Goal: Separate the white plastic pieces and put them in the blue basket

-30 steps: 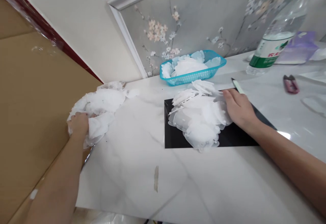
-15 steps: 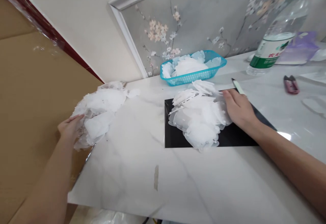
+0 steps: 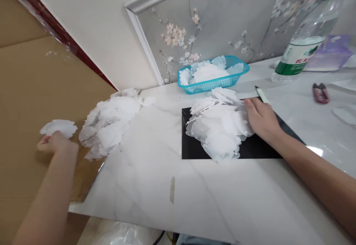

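Note:
My left hand (image 3: 54, 143) is out past the table's left edge, pinching a single white scalloped petal piece (image 3: 59, 127) over the brown cardboard. Just to its right, a loose heap of the same white pieces (image 3: 111, 122) spills over the table's left edge. My right hand (image 3: 263, 120) rests palm down on the right side of a second pile of white pieces (image 3: 219, 124), which lies on a black sheet (image 3: 251, 149). Its fingers lie flat and hold nothing.
A turquoise basket (image 3: 213, 84) filled with white pieces stands behind the black sheet. A pen-like tool (image 3: 260, 94) lies beyond my right hand. A clear bottle with a green label (image 3: 302, 48), small dark red snips (image 3: 320, 92) and a purple bag (image 3: 329, 54) are at the right. Brown cardboard (image 3: 30, 89) stands left.
My left hand let go of the left heap, drew back leftward off the table and now holds one white piece. My right hand has stayed on the pile.

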Motion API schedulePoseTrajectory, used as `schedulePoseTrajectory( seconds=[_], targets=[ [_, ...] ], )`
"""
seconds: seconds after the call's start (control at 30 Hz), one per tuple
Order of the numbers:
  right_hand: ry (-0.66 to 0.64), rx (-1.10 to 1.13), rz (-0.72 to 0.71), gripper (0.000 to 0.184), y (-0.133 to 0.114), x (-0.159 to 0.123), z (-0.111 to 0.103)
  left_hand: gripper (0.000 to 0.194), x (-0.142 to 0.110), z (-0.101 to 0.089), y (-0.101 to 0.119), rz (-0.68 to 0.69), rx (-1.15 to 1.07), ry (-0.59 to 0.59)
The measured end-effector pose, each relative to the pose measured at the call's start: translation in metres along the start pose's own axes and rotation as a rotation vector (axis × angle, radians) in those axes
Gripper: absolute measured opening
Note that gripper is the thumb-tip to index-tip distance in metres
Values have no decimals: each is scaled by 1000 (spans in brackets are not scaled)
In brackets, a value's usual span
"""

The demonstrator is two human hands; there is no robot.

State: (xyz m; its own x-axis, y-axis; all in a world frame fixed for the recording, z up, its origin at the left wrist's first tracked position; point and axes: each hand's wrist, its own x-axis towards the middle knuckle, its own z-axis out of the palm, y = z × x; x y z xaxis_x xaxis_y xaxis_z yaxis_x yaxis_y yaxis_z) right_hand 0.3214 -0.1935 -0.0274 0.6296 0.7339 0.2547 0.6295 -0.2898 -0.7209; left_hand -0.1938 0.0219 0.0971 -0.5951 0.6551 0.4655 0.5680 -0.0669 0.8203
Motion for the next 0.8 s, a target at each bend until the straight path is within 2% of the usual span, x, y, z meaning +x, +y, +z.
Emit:
schedulePoseTrajectory(
  seconds=[0.07,0.1,0.17,0.23,0.27,0.33,0.4,0.43,0.47,0.5,0.57,0.63,0.7,0.73,0.8],
  targets=[
    [2,2,-14,40,0,0,0,53,-8,5,19,-50,-78,138],
    [6,4,-21,40,0,0,0,56,-14,10,30,-45,-126,162],
    [15,14,-27,39,0,0,0,52,-30,26,55,28,-214,117],
    [14,24,-26,38,0,0,0,39,-56,48,82,150,-277,38],
    [11,27,-25,38,0,0,0,34,-75,60,96,240,-314,1],
    [0,29,-25,39,0,-1,0,27,-122,84,117,506,-460,-119],
    [-1,29,-40,39,0,-1,0,31,-180,105,127,643,-530,-294],
    [-1,31,-52,39,-1,-1,0,35,-209,113,128,743,-535,-471],
    [0,33,-62,39,-1,-1,-1,41,-237,120,127,880,-509,-700],
    [1,36,-70,39,-2,-1,-1,44,-261,125,124,966,-491,-847],
    [-2,35,-73,39,-3,-1,-1,48,-296,129,117,1101,-464,-1042],
    [-13,34,-75,38,-4,-1,-1,67,-309,127,114,1163,-327,-1269],
    [-21,35,-81,37,-4,-1,-1,73,-305,120,117,1112,-189,-1461],
    [-22,36,-83,37,-4,-1,-1,70,-298,117,121,1060,-153,-1517],
    [-23,33,-78,39,-3,-2,-1,63,-283,111,129,950,-200,-1523]
  ],
)
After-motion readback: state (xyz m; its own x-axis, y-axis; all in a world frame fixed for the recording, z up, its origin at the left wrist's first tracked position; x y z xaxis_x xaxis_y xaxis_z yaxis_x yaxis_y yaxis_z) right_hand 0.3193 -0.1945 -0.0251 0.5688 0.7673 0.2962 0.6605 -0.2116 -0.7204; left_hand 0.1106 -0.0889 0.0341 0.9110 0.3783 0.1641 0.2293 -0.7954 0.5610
